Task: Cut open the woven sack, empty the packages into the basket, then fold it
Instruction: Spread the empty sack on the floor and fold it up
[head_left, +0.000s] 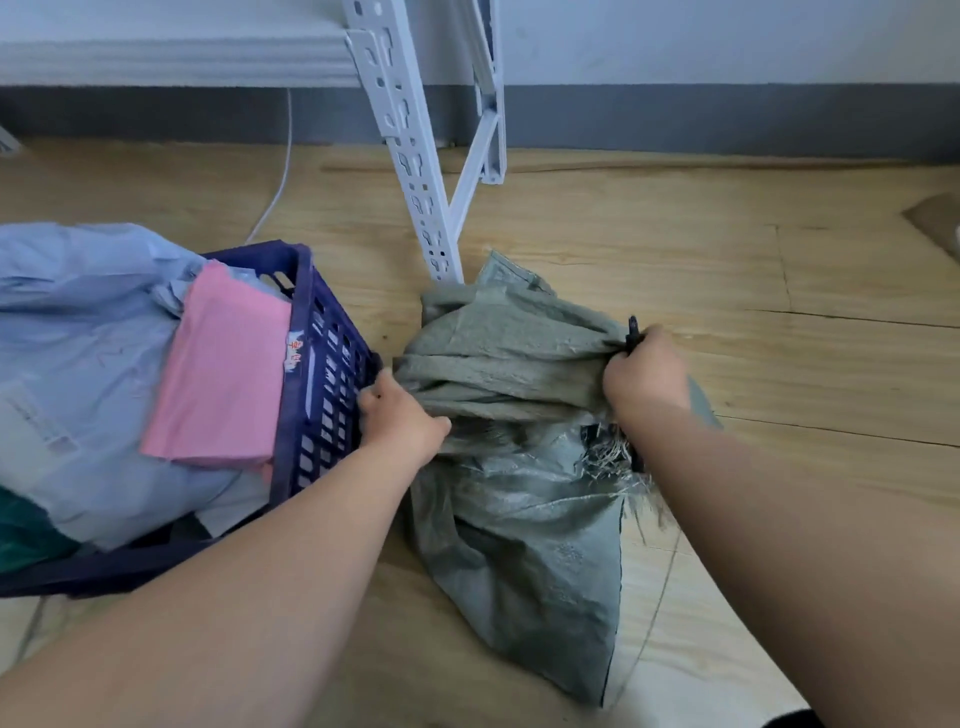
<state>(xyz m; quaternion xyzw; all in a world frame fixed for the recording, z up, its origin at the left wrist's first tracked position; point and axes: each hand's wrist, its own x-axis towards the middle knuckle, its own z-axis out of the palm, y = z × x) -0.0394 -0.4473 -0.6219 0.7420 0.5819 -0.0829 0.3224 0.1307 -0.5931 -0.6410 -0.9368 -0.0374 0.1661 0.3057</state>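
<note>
The grey-green woven sack lies flat and crumpled on the wooden floor, partly folded over itself, with frayed threads at its cut edge. My left hand grips the sack's left side, right beside the basket. My right hand grips the sack's right side, and a thin black tool sticks out above its fingers. The dark blue plastic basket stands at the left, filled with packages: a pink one on top and large pale blue ones.
A white metal shelving post stands on the floor just behind the sack. A white cable runs down the wall behind the basket. Open wooden floor stretches to the right, with a brown cardboard piece at the far right edge.
</note>
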